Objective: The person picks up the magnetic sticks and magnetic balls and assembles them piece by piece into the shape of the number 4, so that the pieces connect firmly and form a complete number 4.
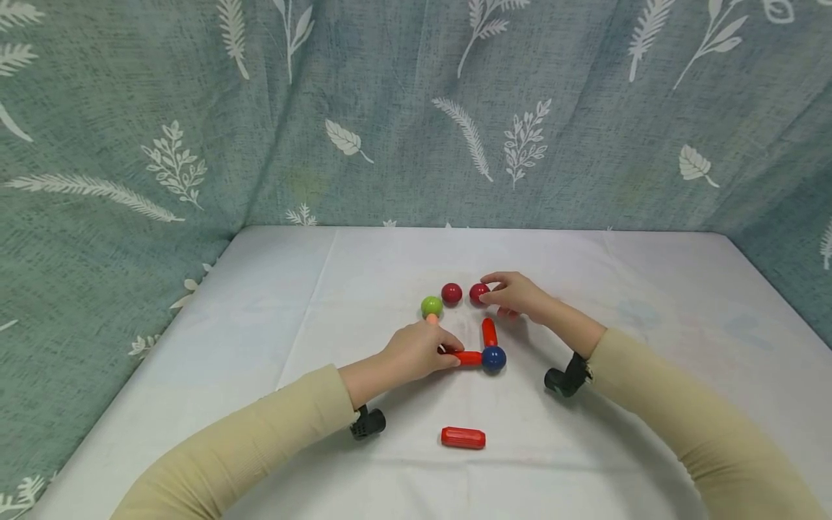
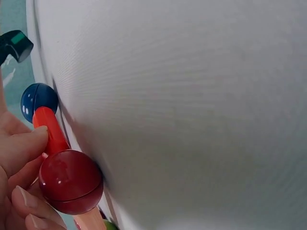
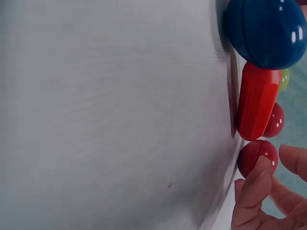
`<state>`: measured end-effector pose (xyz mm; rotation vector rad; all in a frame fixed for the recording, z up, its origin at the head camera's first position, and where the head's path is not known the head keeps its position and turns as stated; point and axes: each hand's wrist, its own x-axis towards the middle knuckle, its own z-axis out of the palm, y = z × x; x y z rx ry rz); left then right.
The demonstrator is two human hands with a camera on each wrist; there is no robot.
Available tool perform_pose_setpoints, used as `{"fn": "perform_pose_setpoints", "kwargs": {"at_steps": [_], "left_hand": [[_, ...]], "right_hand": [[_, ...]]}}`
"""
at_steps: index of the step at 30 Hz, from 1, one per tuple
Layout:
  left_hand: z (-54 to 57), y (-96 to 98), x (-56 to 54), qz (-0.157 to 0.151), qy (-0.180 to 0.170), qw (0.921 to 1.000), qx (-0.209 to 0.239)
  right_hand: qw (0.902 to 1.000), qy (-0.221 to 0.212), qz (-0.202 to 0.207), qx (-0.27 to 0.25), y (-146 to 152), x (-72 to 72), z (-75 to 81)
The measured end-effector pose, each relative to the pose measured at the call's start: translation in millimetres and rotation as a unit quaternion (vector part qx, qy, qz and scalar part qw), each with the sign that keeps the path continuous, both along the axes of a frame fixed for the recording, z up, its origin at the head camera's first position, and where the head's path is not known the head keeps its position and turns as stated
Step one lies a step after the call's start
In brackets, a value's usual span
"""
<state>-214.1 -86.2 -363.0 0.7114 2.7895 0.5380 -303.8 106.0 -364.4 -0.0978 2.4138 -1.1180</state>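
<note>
My left hand (image 1: pixel 421 349) pinches a red rod (image 1: pixel 469 358) between thumb and fingers. The rod's right end meets a blue ball (image 1: pixel 494 359). In the left wrist view a dark red ball (image 2: pixel 71 182) sits at its other end; the hand hides it from the head view. From there an orange rod (image 2: pixel 90 219) leads to a green ball (image 1: pixel 432 306). A second red rod (image 1: pixel 490 332) points away from the blue ball. Beyond its far end, my right hand (image 1: pixel 518 295) holds a red ball (image 1: pixel 479 294) with thumb and fingertips.
Another red ball (image 1: pixel 451 293) lies between the green ball and the right hand's ball. Nearer the front, a loose red rod (image 1: pixel 463 438) lies on the white tablecloth (image 1: pixel 364 274). A leaf-patterned curtain (image 1: pixel 403 108) hangs behind the table.
</note>
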Motion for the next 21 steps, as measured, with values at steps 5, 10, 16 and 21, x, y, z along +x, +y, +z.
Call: {"fn": "perform_pose_setpoints", "kwargs": {"at_steps": [5, 10, 16, 21], "left_hand": [[0.4, 1.0, -1.0, -0.003, 0.002, 1.0, -0.008], [2.9, 6.9, -2.7, -0.004, 0.001, 1.0, -0.008], [5.4, 24.2, -4.4, -0.026, 0.02, 0.9994, 0.008], [2.9, 34.0, -5.9, -0.03, 0.025, 0.9992, 0.01]], "right_hand": [[0.9998, 0.004, 0.006, 0.016, -5, -7.5, -3.6], [0.9996, 0.014, 0.017, 0.019, -4, -8.1, -2.8], [0.9995, 0.014, 0.023, 0.015, 0, -6.8, -1.1], [0.9995, 0.004, 0.025, 0.017, 2, -4.9, -0.5]]}}
